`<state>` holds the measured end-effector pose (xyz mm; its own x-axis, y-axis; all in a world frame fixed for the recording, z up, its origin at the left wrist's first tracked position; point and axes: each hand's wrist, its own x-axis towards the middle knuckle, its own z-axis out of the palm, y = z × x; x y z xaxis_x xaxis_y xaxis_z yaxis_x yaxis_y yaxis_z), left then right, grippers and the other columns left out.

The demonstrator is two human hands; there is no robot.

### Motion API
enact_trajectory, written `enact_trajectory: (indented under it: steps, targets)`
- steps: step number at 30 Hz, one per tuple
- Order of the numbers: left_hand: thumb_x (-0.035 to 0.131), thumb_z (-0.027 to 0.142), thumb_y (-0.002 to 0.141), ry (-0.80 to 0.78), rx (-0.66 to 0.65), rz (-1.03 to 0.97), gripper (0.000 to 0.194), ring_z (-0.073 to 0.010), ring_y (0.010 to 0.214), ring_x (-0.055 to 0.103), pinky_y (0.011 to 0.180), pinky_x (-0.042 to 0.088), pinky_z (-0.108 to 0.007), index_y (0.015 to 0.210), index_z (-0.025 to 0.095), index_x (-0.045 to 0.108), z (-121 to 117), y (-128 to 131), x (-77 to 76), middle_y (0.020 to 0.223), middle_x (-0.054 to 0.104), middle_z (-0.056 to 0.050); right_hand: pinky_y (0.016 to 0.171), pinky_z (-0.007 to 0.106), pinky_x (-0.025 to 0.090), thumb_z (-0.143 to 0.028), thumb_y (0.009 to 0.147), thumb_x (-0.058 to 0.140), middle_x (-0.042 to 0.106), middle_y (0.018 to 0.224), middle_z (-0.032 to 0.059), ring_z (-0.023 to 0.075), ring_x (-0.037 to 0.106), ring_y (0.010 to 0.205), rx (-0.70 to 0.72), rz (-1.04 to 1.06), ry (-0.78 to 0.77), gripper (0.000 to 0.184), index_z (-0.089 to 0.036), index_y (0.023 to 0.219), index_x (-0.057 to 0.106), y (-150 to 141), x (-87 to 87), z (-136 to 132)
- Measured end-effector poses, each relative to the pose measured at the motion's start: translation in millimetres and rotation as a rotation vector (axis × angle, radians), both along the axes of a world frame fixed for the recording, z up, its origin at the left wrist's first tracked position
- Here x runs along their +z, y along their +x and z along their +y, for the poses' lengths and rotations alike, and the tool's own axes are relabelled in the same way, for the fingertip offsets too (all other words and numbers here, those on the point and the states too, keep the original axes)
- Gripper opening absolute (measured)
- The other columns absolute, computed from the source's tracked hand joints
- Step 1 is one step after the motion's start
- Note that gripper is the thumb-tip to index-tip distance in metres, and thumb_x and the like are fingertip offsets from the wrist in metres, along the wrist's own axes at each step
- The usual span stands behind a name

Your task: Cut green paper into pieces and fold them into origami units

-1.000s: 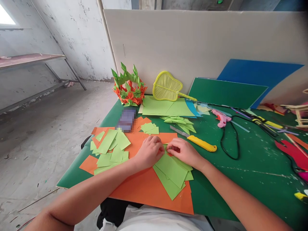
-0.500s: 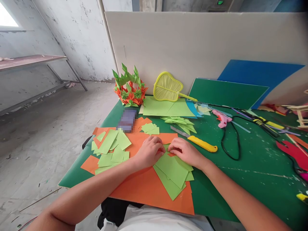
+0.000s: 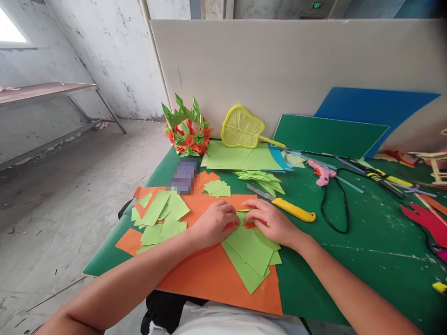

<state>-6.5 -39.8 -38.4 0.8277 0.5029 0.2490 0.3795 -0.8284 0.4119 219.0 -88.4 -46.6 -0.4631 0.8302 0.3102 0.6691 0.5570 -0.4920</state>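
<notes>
My left hand [image 3: 217, 219] is closed, its thumb and curled fingers pinching the left side of a small green paper piece [image 3: 242, 216]. Facing it, my right hand [image 3: 270, 221] grips the right side of the same piece, with its index finger lifted a little. The fingers cover much of that paper. Beneath the hands lie loose green paper sheets [image 3: 252, 253], stacked over a large orange sheet [image 3: 216, 274]. To the left of my left hand is a pile of green paper squares [image 3: 164, 211].
A yellow box cutter [image 3: 294, 209] lies right with its blade out. Beyond are folded green pieces [image 3: 261, 179], a pink glue gun [image 3: 321, 173] with a black cord, a yellow fan [image 3: 242, 128], an orange-green paper crown [image 3: 188, 128] and a blurred dark rectangle [image 3: 184, 176].
My right hand's index finger has lifted and stretched out slightly. Both hands stay at the small green paper, and the things on the table lie as before.
</notes>
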Motion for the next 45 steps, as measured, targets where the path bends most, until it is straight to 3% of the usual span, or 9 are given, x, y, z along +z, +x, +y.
enact_trajectory:
  steps: [5,11,14,19,27,31,33,38,45]
  targets:
    - [0.044,0.015,0.093,0.043,-0.023,0.037,0.026,-0.0172,0.085,0.052,0.076,0.043,-0.027,0.093,0.019,0.069,1,0,-1.4,0.091,0.061,-0.006,0.082,0.035,0.049,-0.013,0.092,0.042,0.066,0.1,0.0049,0.0205,0.06,0.096,-0.067,0.113,-0.105,0.022,-0.024,0.098,0.06,-4,1.1,-2]
    - [0.037,0.014,0.095,0.164,-0.063,0.155,0.03,-0.0175,0.081,0.053,0.07,0.043,-0.027,0.099,0.019,0.066,-3,0,-1.8,0.091,0.058,-0.007,0.078,0.033,0.051,-0.015,0.091,0.046,0.062,0.112,0.0054,0.0203,0.06,0.098,-0.121,0.125,-0.2,0.033,-0.028,0.12,0.057,-10,-5.3,-1]
    - [0.036,0.013,0.094,0.249,-0.099,0.226,0.03,-0.0193,0.083,0.053,0.069,0.042,-0.029,0.1,0.019,0.065,-6,1,-1.6,0.092,0.059,-0.007,0.08,0.035,0.051,-0.016,0.091,0.049,0.061,0.108,0.0067,0.0223,0.059,0.097,-0.128,0.076,-0.17,0.031,-0.027,0.117,0.06,-12,-5.5,0]
    - [0.041,0.015,0.092,0.241,-0.081,0.242,0.024,-0.0196,0.083,0.057,0.065,0.042,-0.027,0.1,0.019,0.063,-10,3,-3.2,0.094,0.061,-0.007,0.08,0.036,0.049,-0.013,0.089,0.049,0.062,0.1,0.0061,0.0222,0.058,0.095,-0.135,0.042,-0.159,0.023,-0.024,0.104,0.063,-13,-0.8,0]
    - [0.043,0.015,0.089,0.248,-0.083,0.227,0.023,-0.0182,0.08,0.058,0.068,0.045,-0.028,0.097,0.02,0.063,-12,5,-0.1,0.093,0.062,-0.006,0.06,0.027,0.046,-0.02,0.085,0.054,0.063,0.087,0.0031,0.0146,0.054,0.068,-0.183,0.145,-0.258,0.011,-0.022,0.091,0.063,-10,-2.0,2]
    - [0.043,0.016,0.089,0.221,-0.057,0.18,0.024,-0.019,0.085,0.059,0.069,0.047,-0.029,0.097,0.019,0.066,-12,6,-0.6,0.105,0.064,-0.007,0.053,0.026,0.044,-0.038,0.086,0.058,0.063,0.078,0.0026,0.0133,0.052,0.059,-0.26,0.231,-0.357,0.026,-0.021,0.103,0.067,-7,-5.0,1]
    - [0.043,0.014,0.088,0.196,-0.083,0.145,0.025,-0.0192,0.088,0.059,0.071,0.049,-0.029,0.096,0.019,0.066,-10,5,-1.4,0.107,0.065,-0.007,0.05,0.026,0.042,-0.043,0.084,0.06,0.061,0.068,0.0014,0.0133,0.05,0.055,-0.303,0.22,-0.369,0.029,-0.02,0.099,0.07,-7,-6.0,1]
    - [0.043,0.012,0.086,0.136,-0.135,0.077,0.027,-0.0185,0.09,0.06,0.078,0.05,-0.031,0.094,0.019,0.068,-7,3,-2.5,0.106,0.066,-0.008,0.047,0.024,0.039,-0.037,0.08,0.064,0.061,0.063,0.0002,0.0132,0.051,0.054,-0.331,0.188,-0.334,0.019,-0.02,0.084,0.07,-12,-6.4,2]
    - [0.046,0.013,0.086,0.12,-0.113,0.057,0.024,-0.0179,0.086,0.06,0.074,0.05,-0.029,0.092,0.019,0.069,-7,2,-3.3,0.099,0.064,-0.007,0.047,0.024,0.039,-0.026,0.077,0.061,0.063,0.064,-0.0002,0.013,0.051,0.053,-0.377,0.183,-0.302,0.008,-0.021,0.074,0.066,-18,-5.5,0]
